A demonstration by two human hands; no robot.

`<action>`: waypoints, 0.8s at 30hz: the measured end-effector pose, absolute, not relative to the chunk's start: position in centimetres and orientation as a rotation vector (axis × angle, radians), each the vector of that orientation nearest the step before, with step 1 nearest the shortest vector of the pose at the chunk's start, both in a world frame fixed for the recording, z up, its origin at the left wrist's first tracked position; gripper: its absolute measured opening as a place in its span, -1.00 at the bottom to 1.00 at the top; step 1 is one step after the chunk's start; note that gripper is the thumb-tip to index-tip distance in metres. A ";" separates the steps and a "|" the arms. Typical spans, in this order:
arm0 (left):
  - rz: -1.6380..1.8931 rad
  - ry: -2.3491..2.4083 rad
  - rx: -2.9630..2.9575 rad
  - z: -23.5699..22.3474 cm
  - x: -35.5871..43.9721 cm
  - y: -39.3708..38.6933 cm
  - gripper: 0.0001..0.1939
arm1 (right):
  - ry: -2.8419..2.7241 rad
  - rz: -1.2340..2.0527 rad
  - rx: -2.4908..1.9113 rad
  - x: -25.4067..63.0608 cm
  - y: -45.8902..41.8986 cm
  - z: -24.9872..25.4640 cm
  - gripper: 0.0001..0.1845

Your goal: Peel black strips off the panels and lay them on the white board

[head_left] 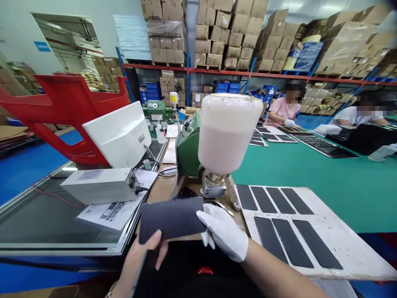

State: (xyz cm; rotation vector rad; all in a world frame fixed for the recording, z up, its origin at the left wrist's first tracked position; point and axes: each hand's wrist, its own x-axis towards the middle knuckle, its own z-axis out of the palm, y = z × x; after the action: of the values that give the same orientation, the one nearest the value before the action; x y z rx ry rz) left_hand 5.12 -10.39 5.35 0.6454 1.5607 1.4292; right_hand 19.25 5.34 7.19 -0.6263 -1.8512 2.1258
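A dark, flat rectangular panel (173, 216) is held up in front of me, tilted slightly. My left hand (151, 245), bare, pinches its lower left corner with the thumb on the near face. At its right end, my right hand (225, 231) in a white glove grips the edge. Just beyond the panel stands a green machine (190, 151) with a large bottle (228, 132) of whitish liquid upside down on a metal fitting (214, 188). Several similar dark panels (282, 231) lie in two rows on a white board (322, 203) to the right.
A grey power box (101, 186) and a white monitor (122, 134) stand on the left bench, with a red plastic crate or stool (71, 111) behind. Across the green table (279, 169), two people (285, 105) sit among more dark panels. Racks of cartons (214, 33) line the back.
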 end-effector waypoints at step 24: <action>1.399 1.130 0.524 8.8 8.3 -1.8 -0.77 | -2.262 1.544 -0.672 24.0 7.7 7.9 -0.35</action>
State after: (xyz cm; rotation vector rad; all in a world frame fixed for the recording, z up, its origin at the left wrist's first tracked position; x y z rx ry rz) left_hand 8.33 -1.78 8.85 0.5236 1.1297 1.3988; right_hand 23.97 7.67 7.89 -0.6716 -2.2615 1.5440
